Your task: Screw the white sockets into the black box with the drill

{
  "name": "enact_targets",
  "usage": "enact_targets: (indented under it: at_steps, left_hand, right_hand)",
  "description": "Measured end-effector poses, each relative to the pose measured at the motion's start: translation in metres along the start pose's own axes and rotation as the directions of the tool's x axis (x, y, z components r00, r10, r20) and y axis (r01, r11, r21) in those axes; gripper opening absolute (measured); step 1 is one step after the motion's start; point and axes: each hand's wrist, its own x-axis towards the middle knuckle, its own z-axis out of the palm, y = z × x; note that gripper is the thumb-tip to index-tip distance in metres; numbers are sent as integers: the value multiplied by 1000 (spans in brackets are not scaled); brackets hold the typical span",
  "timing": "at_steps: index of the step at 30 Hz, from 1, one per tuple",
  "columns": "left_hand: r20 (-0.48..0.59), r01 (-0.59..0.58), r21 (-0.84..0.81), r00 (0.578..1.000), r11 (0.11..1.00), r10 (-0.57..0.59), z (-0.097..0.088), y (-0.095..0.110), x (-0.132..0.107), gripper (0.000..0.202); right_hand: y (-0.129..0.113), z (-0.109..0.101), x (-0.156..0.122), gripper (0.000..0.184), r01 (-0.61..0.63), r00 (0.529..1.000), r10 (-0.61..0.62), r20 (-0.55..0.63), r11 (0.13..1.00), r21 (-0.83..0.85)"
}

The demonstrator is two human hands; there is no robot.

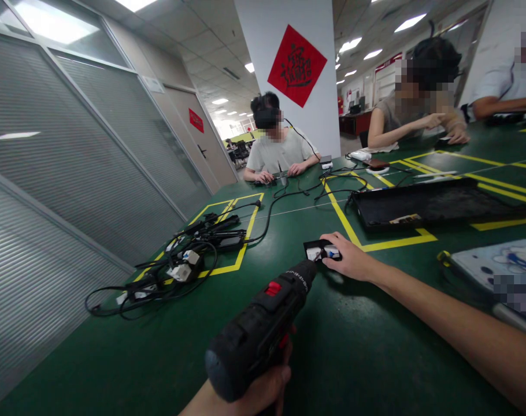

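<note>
My left hand (pixel 263 390) is wrapped round the grip of a black cordless drill (pixel 263 329) with a red switch. The drill's nose points away from me at a small black holder with white parts (pixel 319 252) on the green table (pixel 358 346). My right hand (pixel 352 259) reaches in from the right and rests on that holder, fingers curled over its right side and pressing it down. The tip of the drill meets the holder just left of my fingers.
A tangle of black cables, chargers and white plugs (pixel 180 266) lies to the left inside yellow tape lines. A long black tray (pixel 423 202) sits at the right, a patterned board (pixel 501 263) nearer me. Three other people sit at the far side.
</note>
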Motion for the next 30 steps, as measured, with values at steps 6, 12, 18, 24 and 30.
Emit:
enact_targets:
  at_steps: [6,12,18,24,30]
  left_hand:
    - [29,-18,-4,999,1000,18,1,1,0,54]
    - [30,-7,-9,1000,1000,7,1,-2,4,53]
    - [47,-43,-21,998,999,44,1,0,2,53]
    - [39,-32,-53,999,998,34,4,8,-1,52]
    - [52,-30,-21,998,999,31,-2,-5,3,53]
  right_hand:
    - [-1,-1,0,45,-3,1000,3,3,1000,-1]
    - [-3,-1,0,45,-14,1000,14,11,1000,2]
    - [-1,-1,0,45,-9,1000,9,12,1000,7]
    - [0,0,0,45,2,1000,-2,-7,1000,-2]
    - [0,0,0,44,7,1000,-7,-1,1000,7]
